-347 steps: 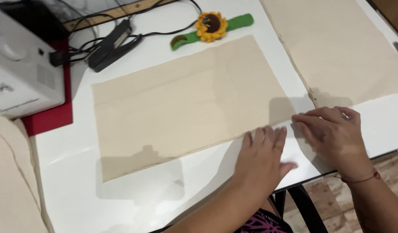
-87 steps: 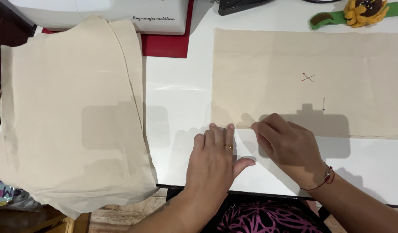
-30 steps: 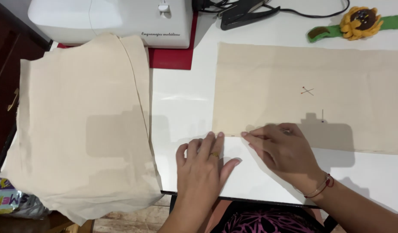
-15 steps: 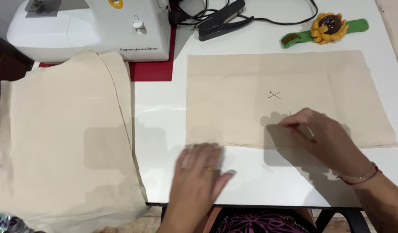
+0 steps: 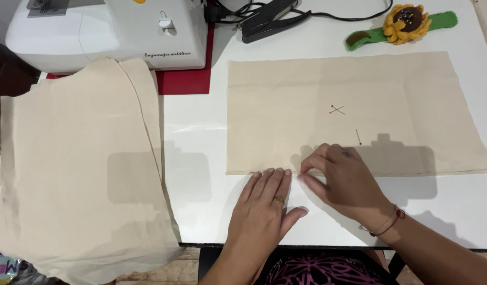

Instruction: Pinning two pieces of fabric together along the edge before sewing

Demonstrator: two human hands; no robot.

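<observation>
A rectangle of beige cloth [image 5: 354, 113] lies flat on the white desk [image 5: 201, 200], its near edge just ahead of both hands. Three pins stand in it: two crossed near the middle [image 5: 337, 110] and a single one [image 5: 358, 137] just beyond the right hand [image 5: 349, 184]. That lone pin looks like the likeliest trouble; knuckles drifting forward along the edge could catch its point, or knock it loose. A tug from one side alone could also skew the cloth and ripple the straight edge.

The left hand [image 5: 262, 208] lies palm down, fingers [image 5: 275, 179] spread flat and released, their tips touching the cloth's near edge. The right hand arches beside it, its fingers curled and pinching at that same edge, wrist angled in from the right with a red cord around it. A larger beige piece [image 5: 80, 169] hangs over the desk's left side, below a white sewing machine [image 5: 111, 31].
</observation>
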